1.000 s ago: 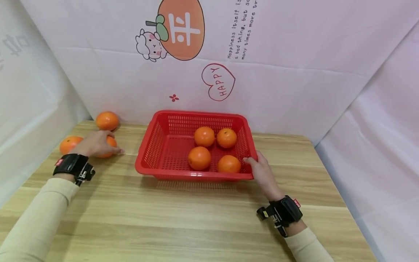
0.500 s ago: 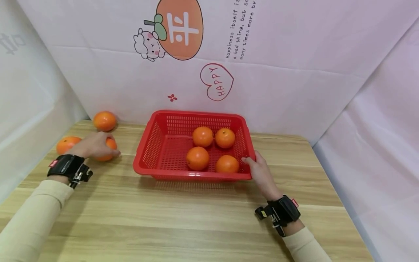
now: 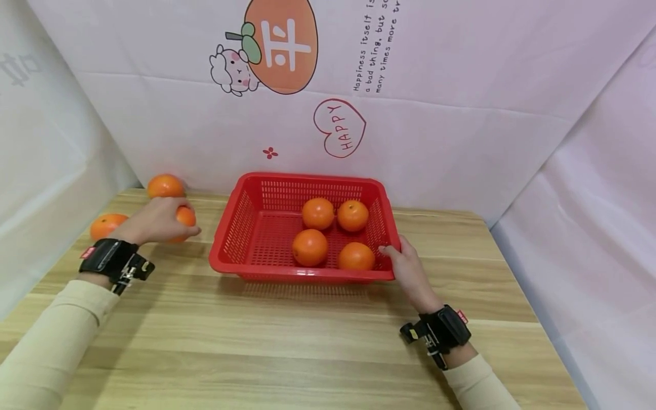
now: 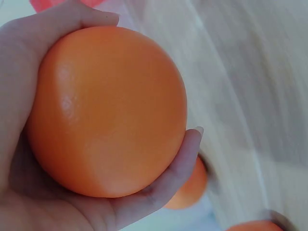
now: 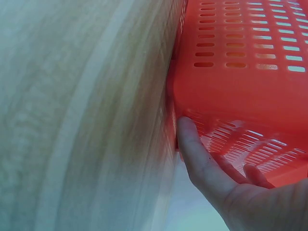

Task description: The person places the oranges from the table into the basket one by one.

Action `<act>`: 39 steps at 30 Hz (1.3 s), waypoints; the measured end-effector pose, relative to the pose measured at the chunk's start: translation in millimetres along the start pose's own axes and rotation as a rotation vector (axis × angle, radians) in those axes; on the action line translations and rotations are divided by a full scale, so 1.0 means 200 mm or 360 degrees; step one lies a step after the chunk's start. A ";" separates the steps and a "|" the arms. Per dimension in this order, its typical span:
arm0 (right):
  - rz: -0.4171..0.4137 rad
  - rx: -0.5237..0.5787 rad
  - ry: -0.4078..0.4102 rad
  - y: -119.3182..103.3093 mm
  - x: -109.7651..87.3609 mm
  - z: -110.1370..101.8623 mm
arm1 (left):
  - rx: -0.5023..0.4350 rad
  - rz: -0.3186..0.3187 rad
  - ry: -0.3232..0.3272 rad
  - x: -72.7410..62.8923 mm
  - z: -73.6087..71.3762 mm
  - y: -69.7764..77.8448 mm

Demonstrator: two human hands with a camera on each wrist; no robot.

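Observation:
My left hand [image 3: 160, 221] grips an orange [image 4: 108, 113], its fingers and thumb curled round the fruit in the left wrist view. Over the table's left side, the hand partly covers this orange in the head view. My right hand [image 3: 411, 273] holds the right end of a red plastic basket [image 3: 277, 273], thumb over the rim and fingers outside. Close up in the right wrist view, the fingers press against the slotted wall [image 5: 231, 96]. Several oranges lie in the basket's right half, including one [image 3: 310, 247] near the middle.
One orange [image 3: 165, 186] sits at the back left by the cloth backdrop [image 3: 435, 154]. Another orange [image 3: 107, 226] lies at the table's left edge, beside the left wrist. The wooden table [image 3: 287, 347] is walled by white cloth on three sides.
My left hand has closed round the orange and raised it slightly, shifting right and away from the table's left edge. The right hand and basket stay in place.

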State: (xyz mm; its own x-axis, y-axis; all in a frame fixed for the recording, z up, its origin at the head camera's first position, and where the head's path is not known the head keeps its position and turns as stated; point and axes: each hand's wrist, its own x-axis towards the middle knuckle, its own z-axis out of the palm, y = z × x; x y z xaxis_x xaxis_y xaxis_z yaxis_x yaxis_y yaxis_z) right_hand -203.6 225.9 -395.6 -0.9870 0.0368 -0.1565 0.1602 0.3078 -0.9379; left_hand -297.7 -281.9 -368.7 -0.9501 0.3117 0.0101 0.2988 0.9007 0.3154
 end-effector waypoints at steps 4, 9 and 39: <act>0.0010 -0.0008 -0.0004 0.00 0.00 0.00 | 0.0003 0.0024 -0.0013 0.00 -0.02 0.08; 0.0025 -0.0003 -0.0001 0.00 -0.01 0.00 | -0.0001 0.0044 -0.0009 0.01 -0.05 0.15; 0.0024 0.0031 0.0019 0.00 0.00 0.00 | 0.0000 0.0314 0.0012 0.18 -0.23 0.57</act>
State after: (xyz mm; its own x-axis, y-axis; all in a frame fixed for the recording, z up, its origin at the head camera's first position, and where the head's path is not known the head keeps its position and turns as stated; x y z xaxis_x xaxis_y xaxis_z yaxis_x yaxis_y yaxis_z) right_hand -203.8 225.0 -395.1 -0.9846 0.0528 -0.1668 0.1749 0.2883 -0.9414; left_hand -301.8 -182.1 -287.9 -0.8737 0.4801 0.0789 0.4795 0.8223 0.3065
